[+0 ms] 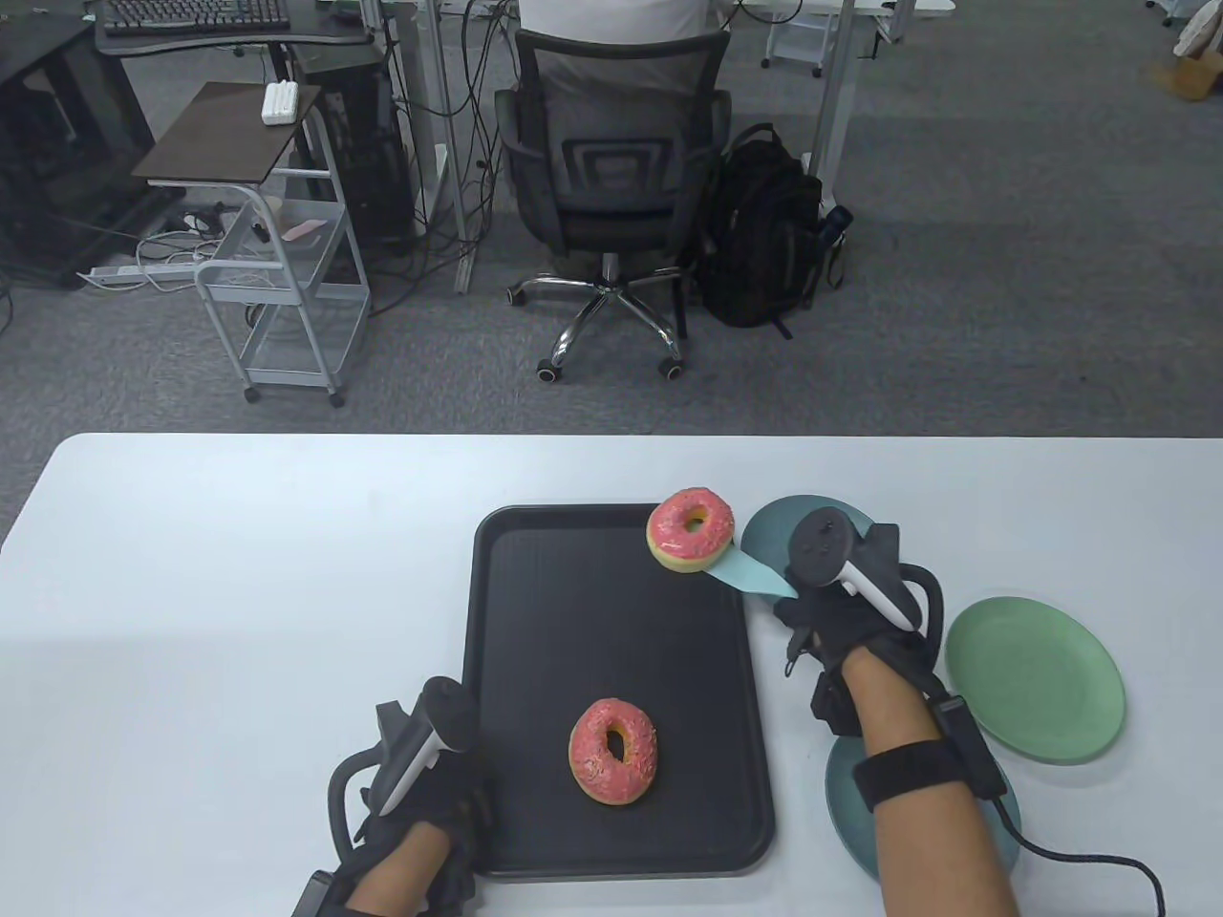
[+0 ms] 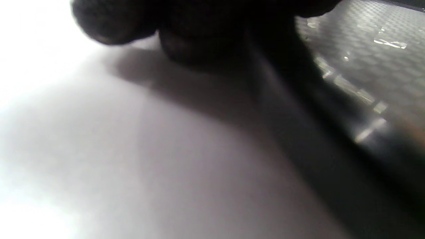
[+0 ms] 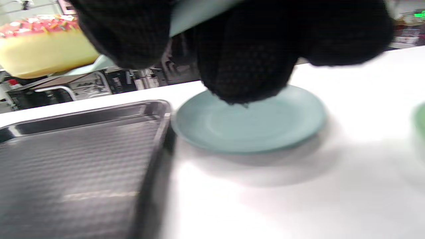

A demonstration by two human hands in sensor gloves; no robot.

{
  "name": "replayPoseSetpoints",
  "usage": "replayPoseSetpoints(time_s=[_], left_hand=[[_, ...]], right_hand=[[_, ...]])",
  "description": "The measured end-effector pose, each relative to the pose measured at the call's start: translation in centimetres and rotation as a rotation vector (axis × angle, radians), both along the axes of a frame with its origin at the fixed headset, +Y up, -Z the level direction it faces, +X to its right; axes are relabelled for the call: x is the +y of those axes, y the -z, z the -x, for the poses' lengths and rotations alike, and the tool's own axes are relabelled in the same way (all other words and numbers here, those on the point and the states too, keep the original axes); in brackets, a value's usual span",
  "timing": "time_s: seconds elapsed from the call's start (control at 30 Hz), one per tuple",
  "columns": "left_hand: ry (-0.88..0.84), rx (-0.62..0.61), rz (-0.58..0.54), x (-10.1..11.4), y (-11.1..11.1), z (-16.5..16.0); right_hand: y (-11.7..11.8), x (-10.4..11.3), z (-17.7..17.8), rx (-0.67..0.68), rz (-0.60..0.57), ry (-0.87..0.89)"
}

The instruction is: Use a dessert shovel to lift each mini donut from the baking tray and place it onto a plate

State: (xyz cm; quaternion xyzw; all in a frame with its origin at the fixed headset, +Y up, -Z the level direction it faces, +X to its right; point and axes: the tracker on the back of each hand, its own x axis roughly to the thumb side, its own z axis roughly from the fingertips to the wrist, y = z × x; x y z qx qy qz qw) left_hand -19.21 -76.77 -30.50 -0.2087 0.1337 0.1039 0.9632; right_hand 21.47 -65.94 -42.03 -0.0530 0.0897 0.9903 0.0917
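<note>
A pink-iced donut (image 1: 690, 529) rides on the pale blue dessert shovel (image 1: 752, 576), lifted over the far right corner of the black baking tray (image 1: 535, 592). My right hand (image 1: 836, 611) grips the shovel's handle; in the right wrist view its fingers (image 3: 245, 59) curl round the handle (image 3: 196, 13), with the donut (image 3: 43, 44) raised at the upper left and a blue-grey plate (image 3: 249, 122) below. A second pink donut (image 1: 614, 751) lies near the tray's front. My left hand (image 1: 420, 812) rests on the table by the tray's front left corner, its fingertips (image 2: 113, 23) beside the tray edge (image 2: 352, 99).
Three plates lie right of the tray: a blue-grey one (image 1: 774, 530) at the far corner, a green one (image 1: 1037, 678) further right, a teal one (image 1: 855, 821) under my right forearm. A cable (image 1: 1089, 860) trails from the right wrist. An office chair (image 1: 611, 181) stands beyond the table.
</note>
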Motion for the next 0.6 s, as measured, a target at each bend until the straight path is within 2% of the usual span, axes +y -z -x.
replayPoseSetpoints(time_s=[0.17,0.27,0.6], left_hand=[[0.004,0.000,-0.001,0.0,0.0,0.0],[0.003,0.000,0.000,0.0,0.0,0.0],[0.003,0.000,-0.002,0.0,0.0,0.0]], right_hand=[[-0.8,-1.2,-4.7,-0.100,0.038,-0.007],[-1.0,-2.0,-6.4,-0.159,0.051,-0.021],[-0.4,-3.5,-6.0,-0.210,0.055,-0.160]])
